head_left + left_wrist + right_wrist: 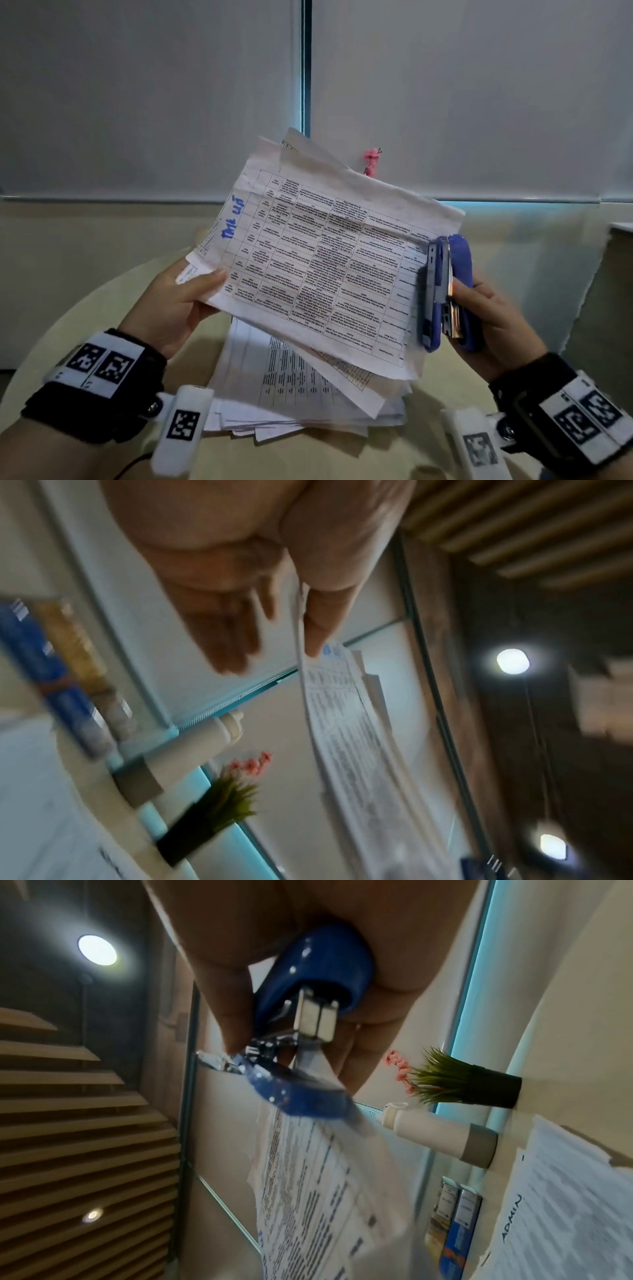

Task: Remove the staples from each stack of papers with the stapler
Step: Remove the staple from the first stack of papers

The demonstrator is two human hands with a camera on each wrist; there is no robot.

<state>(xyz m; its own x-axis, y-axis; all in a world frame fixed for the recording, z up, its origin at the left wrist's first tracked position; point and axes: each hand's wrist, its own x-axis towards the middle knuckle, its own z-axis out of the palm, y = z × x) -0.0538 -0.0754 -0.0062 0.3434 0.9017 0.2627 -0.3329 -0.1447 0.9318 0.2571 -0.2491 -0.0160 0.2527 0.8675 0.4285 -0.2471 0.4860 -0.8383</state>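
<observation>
1. Above the round table (102,308), the left hand (178,301) pinches the printed paper stack (318,260) at its 8 o'clock corner, thumb on top.
2. At 3 o'clock of the stack, the right hand (493,318) grips the blue stapler (445,291), touching that edge.
3. Stapler's long axis runs 12 to 6; the stack's runs crosswise, 9 to 3.
4. Right hand is nearer the edge being worked; no staple is visible.
5. More papers (301,394) lie on the table below.
</observation>
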